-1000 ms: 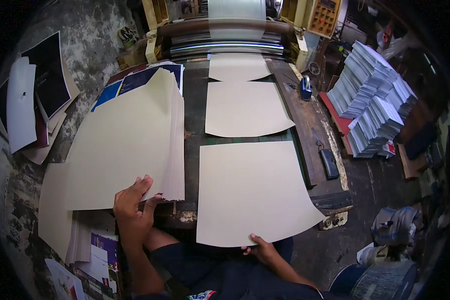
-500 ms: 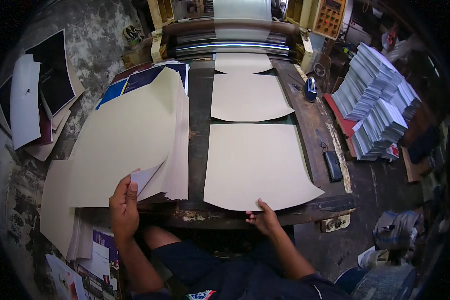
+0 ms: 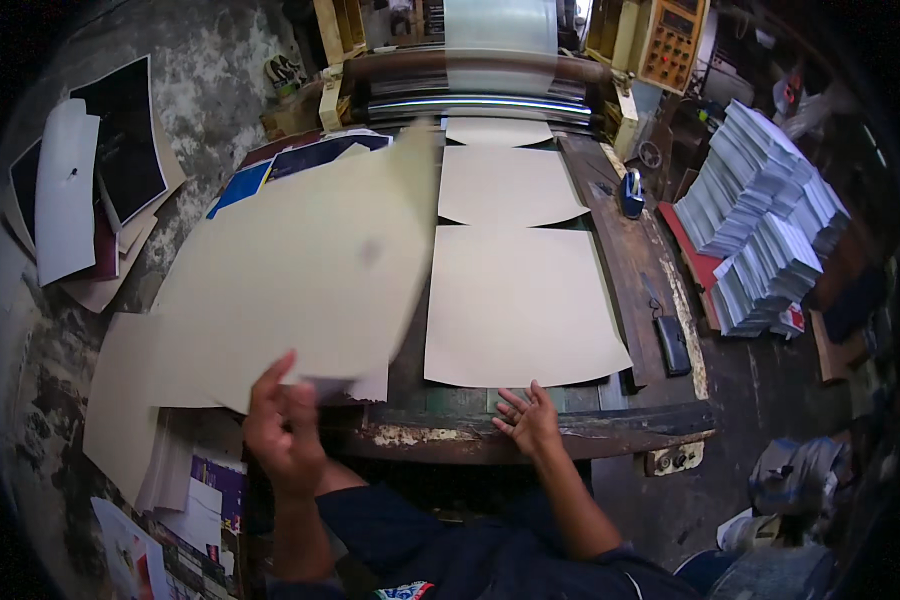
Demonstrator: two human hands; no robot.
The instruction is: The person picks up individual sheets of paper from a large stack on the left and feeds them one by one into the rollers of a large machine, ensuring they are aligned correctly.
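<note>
Head view: has the lifted cream sheet (image 3: 280, 270) at left, over a stack (image 3: 374, 386), just beyond the left hand (image 3: 286, 425), the nearer one; cannot tell, through blur, a pinch on its near edge from mere closeness. Seems to run longest away from the hands. Shows the right hand (image 3: 532, 420) open, empty, by the near edge of a laid sheet (image 3: 525, 305).

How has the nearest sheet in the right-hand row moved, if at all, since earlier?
Yes: the nearest sheet has moved toward the rollers; its near edge, once overhanging the table's front edge, now lies inside it.
</note>
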